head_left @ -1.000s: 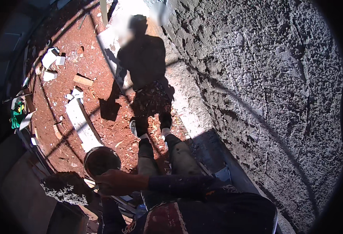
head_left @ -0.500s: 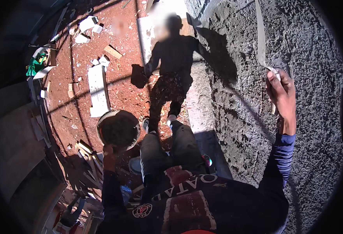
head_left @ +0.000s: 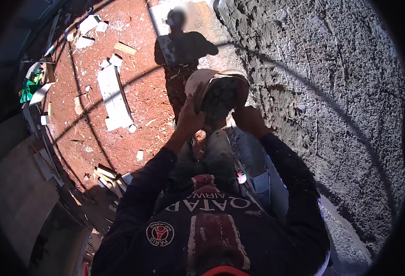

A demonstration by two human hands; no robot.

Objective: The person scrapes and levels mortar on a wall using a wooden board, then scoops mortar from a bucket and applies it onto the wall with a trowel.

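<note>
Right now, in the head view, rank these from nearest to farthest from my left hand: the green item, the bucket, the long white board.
1. Bucket: touching your left hand, in front of you.
2. Long white board: on the ground, left of the hand.
3. Green item: farther left, among scraps.
</note>
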